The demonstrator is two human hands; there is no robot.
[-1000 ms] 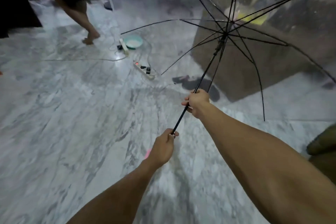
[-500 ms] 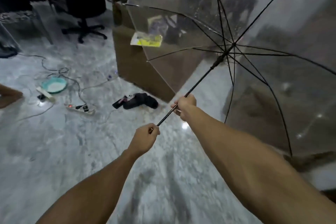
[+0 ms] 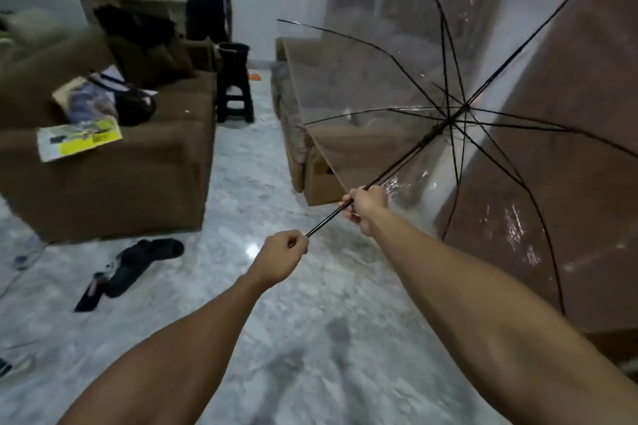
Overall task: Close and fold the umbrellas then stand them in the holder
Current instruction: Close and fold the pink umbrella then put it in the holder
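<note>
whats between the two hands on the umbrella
In the head view, only a bare stretch of the black umbrella shaft runs between the left hand and the right hand.

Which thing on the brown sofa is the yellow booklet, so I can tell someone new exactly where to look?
Start at the brown sofa filling the left of the view. On its seat lies a pile with a black bag and papers; the booklet is the flat item nearest the front edge, overhanging it slightly. Its bright yellow cover patch sets it apart from the duller things behind.
</note>
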